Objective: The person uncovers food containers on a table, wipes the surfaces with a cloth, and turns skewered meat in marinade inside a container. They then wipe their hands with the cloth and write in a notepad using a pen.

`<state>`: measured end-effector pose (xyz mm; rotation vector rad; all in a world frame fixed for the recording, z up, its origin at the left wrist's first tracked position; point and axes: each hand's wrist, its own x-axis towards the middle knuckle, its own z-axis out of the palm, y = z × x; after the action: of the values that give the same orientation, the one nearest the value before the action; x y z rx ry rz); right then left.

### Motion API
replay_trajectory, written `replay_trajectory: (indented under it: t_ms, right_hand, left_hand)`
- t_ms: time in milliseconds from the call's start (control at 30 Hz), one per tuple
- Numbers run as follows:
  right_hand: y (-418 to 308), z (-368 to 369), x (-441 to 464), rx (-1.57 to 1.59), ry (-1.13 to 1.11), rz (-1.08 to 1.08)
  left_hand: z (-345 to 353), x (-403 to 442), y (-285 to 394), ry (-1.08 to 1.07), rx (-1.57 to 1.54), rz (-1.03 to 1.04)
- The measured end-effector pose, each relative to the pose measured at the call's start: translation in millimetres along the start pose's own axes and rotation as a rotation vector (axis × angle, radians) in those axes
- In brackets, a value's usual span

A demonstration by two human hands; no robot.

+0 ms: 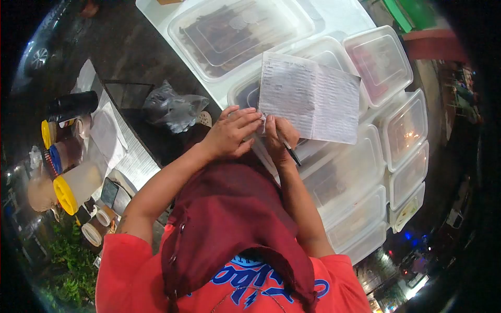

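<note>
My right hand [282,136] is closed around a black pen [290,152], its tip end hidden by the fingers at the paper's lower left corner. The lined paper [310,99] is creased down the middle, with small handwriting near its upper left. It lies across the lids of clear plastic containers. Beside the right hand, my left hand [232,131] rests with fingers stretched out, its fingertips at the paper's left edge. Beneath the paper, a large lidded container [336,167] and others around it sit on a white table.
Another big lidded container [240,31] with brown contents stands at the far side. Smaller lidded boxes [404,130] line the right. On the left, a side table holds a yellow-lidded jar [78,185], a phone [109,192] and a black bottle [72,106]. A plastic bag [175,107] hangs nearby.
</note>
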<state>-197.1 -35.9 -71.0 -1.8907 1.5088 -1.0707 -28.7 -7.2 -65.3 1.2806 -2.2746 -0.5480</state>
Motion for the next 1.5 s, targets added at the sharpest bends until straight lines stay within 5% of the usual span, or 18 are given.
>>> replay_trajectory:
  t_ms: [833, 933, 1033, 1167, 1500]
  right_hand:
    - [-4, 1, 2, 0.044, 0.025, -0.049]
    - [0, 2, -1, 0.038, 0.030, -0.020]
    - [4, 1, -2, 0.011, 0.025, -0.014]
    - [3, 1, 0, 0.058, 0.025, -0.036]
    - [-2, 2, 1, 0.025, -0.035, -0.019]
  left_hand:
    - [-3, 2, -1, 0.012, 0.002, 0.025]
    - [6, 5, -13, 0.109, -0.204, -0.070]
    - [5, 29, -10, 0.232, 0.086, -0.172]
    - [3, 37, -18, 0.093, 0.211, -0.133]
    - [3, 39, -14, 0.134, 0.136, -0.217]
